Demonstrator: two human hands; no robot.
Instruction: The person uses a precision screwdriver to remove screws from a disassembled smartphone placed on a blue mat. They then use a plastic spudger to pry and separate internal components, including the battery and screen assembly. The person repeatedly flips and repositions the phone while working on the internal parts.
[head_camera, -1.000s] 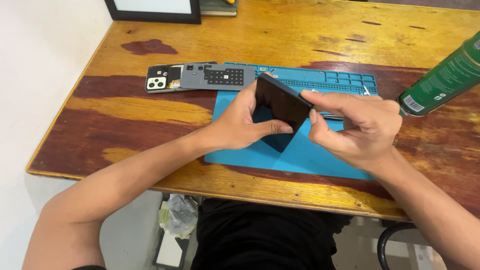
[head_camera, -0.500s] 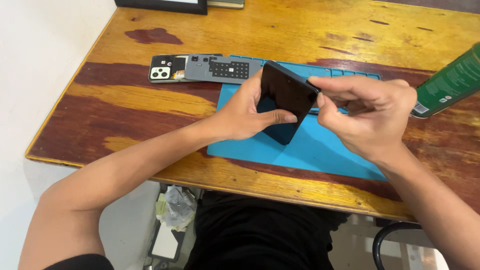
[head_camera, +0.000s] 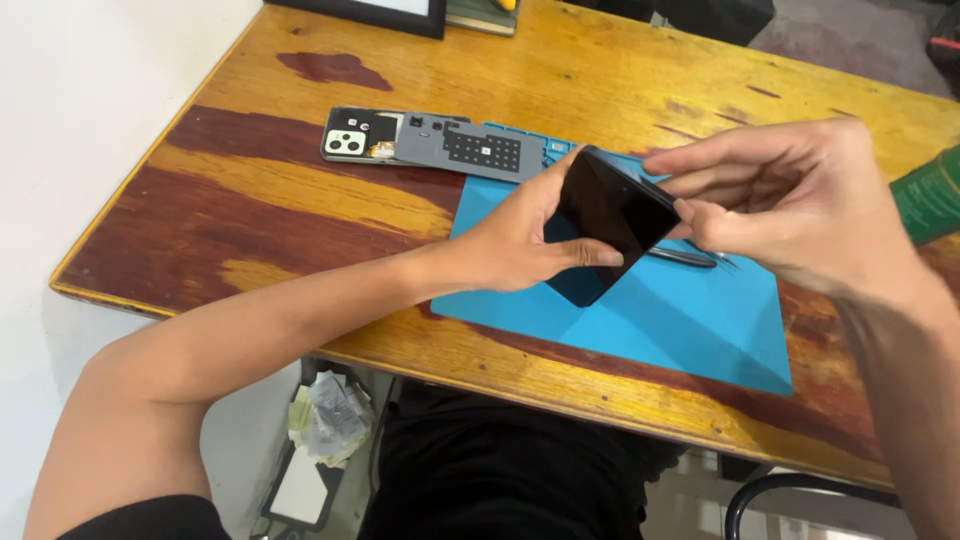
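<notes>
Between both hands' fingers (head_camera: 590, 252), dark phone (head_camera: 610, 215), tilted

A worn wooden table (head_camera: 300, 215) carries a blue work mat (head_camera: 690, 320), an opened phone back (head_camera: 420, 140) partly resting on the mat's edge, and a green can (head_camera: 930, 195) at the right.

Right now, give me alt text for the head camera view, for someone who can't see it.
Two bare hands, left hand and right hand, hold a dark phone tilted above a blue work mat on a worn wooden table. An opened phone body lies behind, a green can at right.
</notes>
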